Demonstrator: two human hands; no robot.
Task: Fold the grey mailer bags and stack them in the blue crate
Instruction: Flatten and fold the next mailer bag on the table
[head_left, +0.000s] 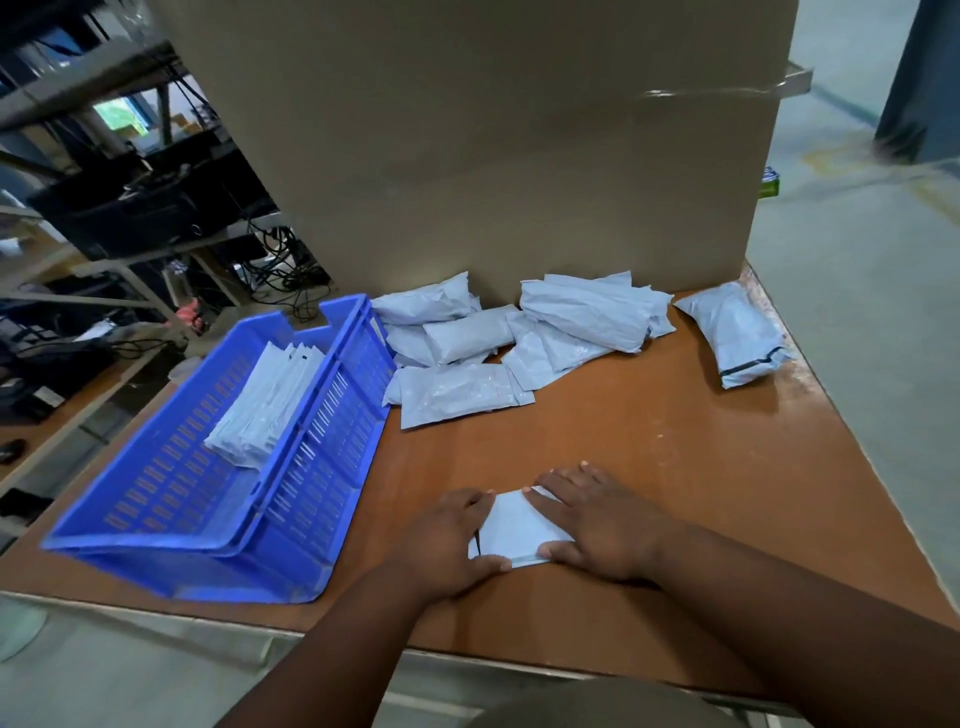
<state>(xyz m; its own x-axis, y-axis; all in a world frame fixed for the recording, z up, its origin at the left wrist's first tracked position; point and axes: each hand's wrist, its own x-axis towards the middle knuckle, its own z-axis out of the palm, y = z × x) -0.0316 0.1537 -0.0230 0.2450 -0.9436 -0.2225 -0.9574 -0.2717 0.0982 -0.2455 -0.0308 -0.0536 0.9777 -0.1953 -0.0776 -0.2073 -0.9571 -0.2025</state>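
1. Left hand (451, 540) and right hand (597, 525): both lie flat, fingers straight, pressing a folded bag (519, 527) on the near table (649, 441).
2. Crate (171, 519), left: folded stack (265, 400) inside.
3. Unfolded pile (514, 343): far, against a cardboard box (493, 145).

crate (171, 525) blue, slotted | mailer bags (519, 338) pale grey | table (649, 436) brown | box (493, 130) tan

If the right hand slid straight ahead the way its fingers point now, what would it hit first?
Likely bare table first, then the nearest mailer of the unfolded pile. The right hand points up-left from the folded mailer; depth is uncertain.
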